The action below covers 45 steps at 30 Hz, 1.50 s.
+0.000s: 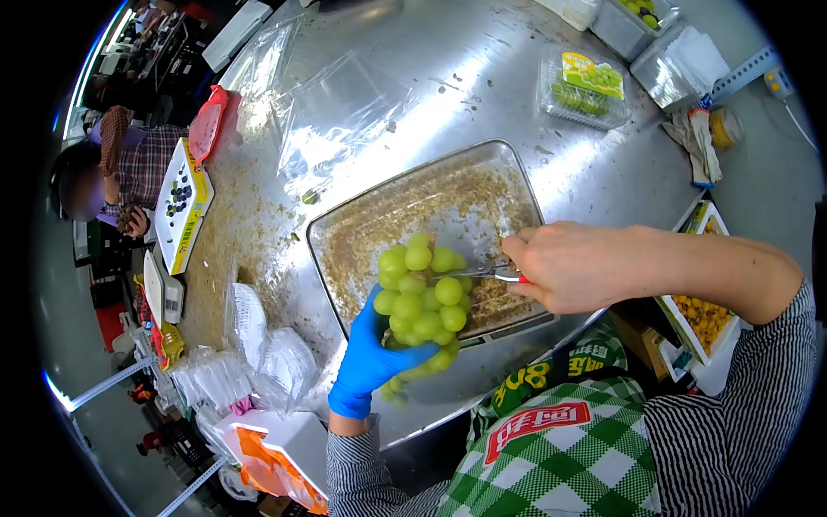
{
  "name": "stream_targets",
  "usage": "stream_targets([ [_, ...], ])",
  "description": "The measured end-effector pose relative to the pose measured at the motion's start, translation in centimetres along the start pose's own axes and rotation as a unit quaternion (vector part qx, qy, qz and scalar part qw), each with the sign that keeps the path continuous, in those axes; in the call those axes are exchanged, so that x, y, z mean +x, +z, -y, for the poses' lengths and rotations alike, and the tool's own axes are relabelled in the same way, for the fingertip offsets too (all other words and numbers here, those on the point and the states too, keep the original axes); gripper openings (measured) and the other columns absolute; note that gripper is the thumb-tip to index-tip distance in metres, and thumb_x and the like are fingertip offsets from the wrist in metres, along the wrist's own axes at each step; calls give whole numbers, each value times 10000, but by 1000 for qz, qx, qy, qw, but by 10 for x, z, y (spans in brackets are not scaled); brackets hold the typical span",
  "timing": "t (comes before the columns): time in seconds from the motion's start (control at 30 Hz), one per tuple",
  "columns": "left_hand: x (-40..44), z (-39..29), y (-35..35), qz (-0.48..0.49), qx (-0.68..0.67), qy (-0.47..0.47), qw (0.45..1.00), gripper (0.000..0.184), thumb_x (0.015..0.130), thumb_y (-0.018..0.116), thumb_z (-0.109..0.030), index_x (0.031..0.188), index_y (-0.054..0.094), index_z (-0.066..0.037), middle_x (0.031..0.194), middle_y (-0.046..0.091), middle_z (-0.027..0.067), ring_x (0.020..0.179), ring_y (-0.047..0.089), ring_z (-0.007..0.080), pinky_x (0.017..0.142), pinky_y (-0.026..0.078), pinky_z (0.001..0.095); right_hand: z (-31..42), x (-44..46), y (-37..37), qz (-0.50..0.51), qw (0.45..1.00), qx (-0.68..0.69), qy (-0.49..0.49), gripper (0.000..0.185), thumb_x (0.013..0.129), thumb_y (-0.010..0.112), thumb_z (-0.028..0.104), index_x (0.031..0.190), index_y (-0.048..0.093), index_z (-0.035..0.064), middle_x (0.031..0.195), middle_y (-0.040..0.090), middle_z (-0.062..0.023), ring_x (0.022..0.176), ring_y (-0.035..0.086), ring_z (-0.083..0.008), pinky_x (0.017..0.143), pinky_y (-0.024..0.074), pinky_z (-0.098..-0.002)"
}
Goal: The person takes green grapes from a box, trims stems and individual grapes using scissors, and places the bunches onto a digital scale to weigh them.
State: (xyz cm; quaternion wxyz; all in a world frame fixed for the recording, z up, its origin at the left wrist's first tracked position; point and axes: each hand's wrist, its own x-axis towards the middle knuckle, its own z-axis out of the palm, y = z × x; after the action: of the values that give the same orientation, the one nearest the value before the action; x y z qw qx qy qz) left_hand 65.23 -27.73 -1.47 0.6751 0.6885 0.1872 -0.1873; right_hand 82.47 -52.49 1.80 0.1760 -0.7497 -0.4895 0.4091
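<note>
My left hand (372, 358), in a blue glove, holds a bunch of green grapes (426, 314) from below and the left. My right hand (556, 267), bare, is closed round the red-handled scissors (502, 274), whose blades reach in among the grapes near the stem. The bunch is over the near left part of a worn metal tray (508, 159), which has brown stains and lies on the steel table. Whether the blades are apart cannot be made out.
A labelled grape box (586, 90) stands at the back right, near gloves (696, 142). Plastic bags (345, 103) and clear containers (284, 362) lie left. Beyond a box of dark fruit (181, 211) and a red tray (207, 125) is another person (159, 164).
</note>
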Motion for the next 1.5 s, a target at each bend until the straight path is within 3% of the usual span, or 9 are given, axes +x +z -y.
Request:
stream_targets([
  [0.33, 1, -2, 3, 16, -9, -16, 1000, 791, 693, 848, -128, 1375, 454, -49, 1294, 570, 73, 1198, 541, 197, 1044, 419, 373, 9, -2, 0, -3, 996, -78, 38, 272, 718, 566, 16, 945, 548, -134, 729, 648, -271, 709, 682, -405, 630, 556, -448],
  [0.43, 3, -1, 0, 23, -21, -14, 999, 785, 694, 842, -113, 1374, 456, -50, 1294, 568, 69, 1201, 537, 193, 1051, 411, 370, 13, -5, -2, -24, 995, -90, 33, 234, 785, 575, 61, 945, 567, -108, 736, 652, -263, 714, 677, -406, 656, 553, -458],
  [0.63, 0, 0, -8, 17, -36, -2, 999, 811, 676, 849, -120, 1379, 451, -47, 1304, 559, 66, 1209, 525, 189, 1064, 395, 366, 14, -20, -32, 17, 988, 52, 144, 314, 935, 564, 270, 998, 583, -37, 742, 643, -251, 734, 654, -417, 688, 501, -489],
  [0.73, -5, 1, -14, 20, -30, -6, 999, 837, 660, 856, -125, 1385, 446, -43, 1303, 557, 67, 1207, 522, 187, 1065, 391, 366, 13, -32, -42, -1, 982, 135, 134, 322, 931, 576, 294, 1009, 579, -18, 722, 630, -241, 725, 643, -403, 665, 478, -475],
  [0.93, -24, 13, -39, -11, -91, -9, 996, 852, 636, 853, -96, 1384, 450, -32, 1294, 562, 63, 1200, 525, 187, 1059, 396, 364, -15, -27, -13, -150, 959, 201, 131, 336, 905, 609, 302, 1010, 564, -14, 708, 593, -226, 710, 615, -397, 668, 464, -455],
  [1.03, -38, 22, -46, -74, -174, -12, 982, 800, 652, 815, -85, 1371, 468, -27, 1281, 578, 65, 1183, 544, 193, 1037, 418, 361, -10, -7, -3, -205, 961, 145, 120, 327, 862, 654, 244, 1021, 552, -24, 713, 594, -215, 705, 615, -400, 666, 462, -458],
  [1.17, -48, 31, -46, -131, -263, 30, 955, 708, 710, 750, -113, 1358, 482, -16, 1262, 593, 80, 1163, 569, 215, 1015, 440, 361, -5, 45, 13, -322, 943, 61, 50, 379, 801, 695, 153, 1052, 499, -53, 886, 603, -232, 848, 610, -410, 739, 473, -475],
  [1.37, -35, 22, -39, -173, -250, 20, 952, 604, 791, 711, -102, 1344, 492, 5, 1271, 589, 106, 1152, 578, 213, 985, 461, 340, 4, 119, 31, -358, 930, 30, 76, 370, 769, 718, 108, 1011, 485, -48, 945, 597, -250, 908, 607, -421, 787, 485, -491],
  [1.5, -22, 18, -32, -168, -231, 23, 958, 582, 822, 717, -136, 1338, 494, 15, 1261, 595, 106, 1123, 593, 202, 969, 470, 333, 5, 131, 40, -373, 924, 36, 80, 345, 787, 693, 101, 1026, 497, -50, 898, 614, -225, 839, 627, -403, 736, 495, -478],
])
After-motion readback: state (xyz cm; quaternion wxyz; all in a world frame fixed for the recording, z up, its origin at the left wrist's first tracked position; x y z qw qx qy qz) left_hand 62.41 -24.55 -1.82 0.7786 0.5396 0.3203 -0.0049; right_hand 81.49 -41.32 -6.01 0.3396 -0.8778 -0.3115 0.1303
